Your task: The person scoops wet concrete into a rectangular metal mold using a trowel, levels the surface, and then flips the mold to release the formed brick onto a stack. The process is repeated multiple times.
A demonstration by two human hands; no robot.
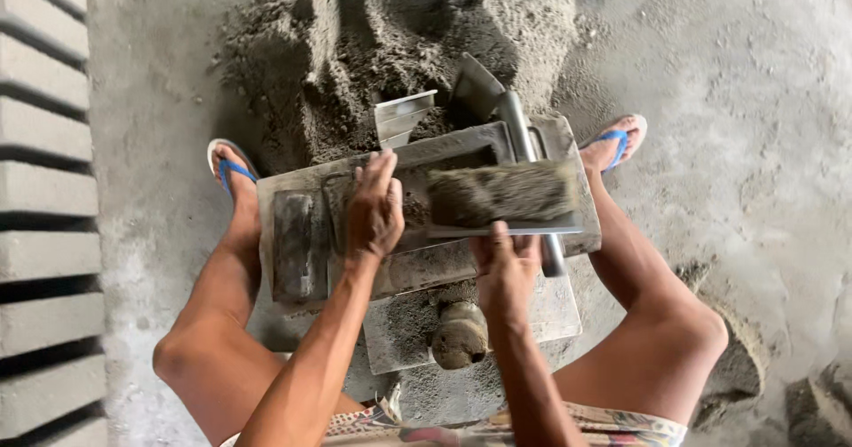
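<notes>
At mid-frame I had the left hand (374, 212) pressed flat, fingers wide, on the mould (293, 247), while the right hand (506, 269), fingers holding the loaded trowel (504, 197) over it, was filling; next I judged a careful tip inward.

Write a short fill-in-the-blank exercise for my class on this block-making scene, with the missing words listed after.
1. The right hand holds a flat scoop loaded with grey ____.
2. The left hand rests on the metal ____.
3. The sandals have ____ straps.
4. Finished blocks lie in a row at the picture's ____ edge.

Missing words: mortar; mould; blue; left
</notes>
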